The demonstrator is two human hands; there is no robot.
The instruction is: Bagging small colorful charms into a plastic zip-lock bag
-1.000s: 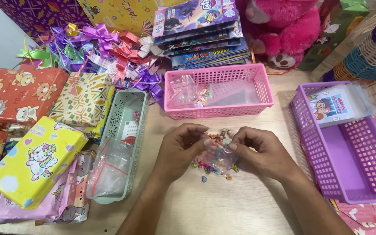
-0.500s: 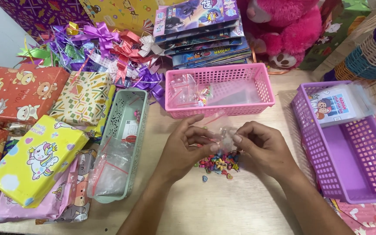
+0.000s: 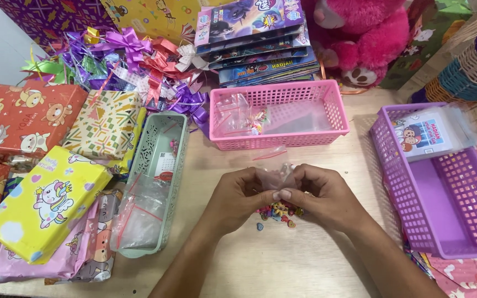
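Between the two baskets, at the middle of the bench (image 3: 282, 265), a small clear bag (image 3: 276, 177) is gripped by both hands. The left hand (image 3: 237, 198) and the right hand (image 3: 321, 194) are closed on it from either side, thumbs and forefingers pinched at what appears to be its mouth; the fingers (image 3: 284, 194) of the right hand are curled over the film. Half a second earlier the bag was held a little higher and nearer the pink basket (image 3: 278, 140), and the hands were slightly apart; now they have been drawn together and lowered, so that the bag is hidden for the most part behind the knuckles. Whether anything has been put inside cannot be told.

Under the hands a small heap of coloured beads (image 3: 276, 212) is left on the bench, somewhat more covered than before, with one blue bead (image 3: 260, 226) lying just apart from it. The beads seem not to have been shifted; only the hands and bag have moved, so the bag appears to have been brought to the heap.

More clear bags are kept in the green tray (image 3: 168, 138) to the left, and one filled bag (image 3: 245, 120) lies in the pink basket. A purple basket (image 3: 409, 193) stands well to the right.
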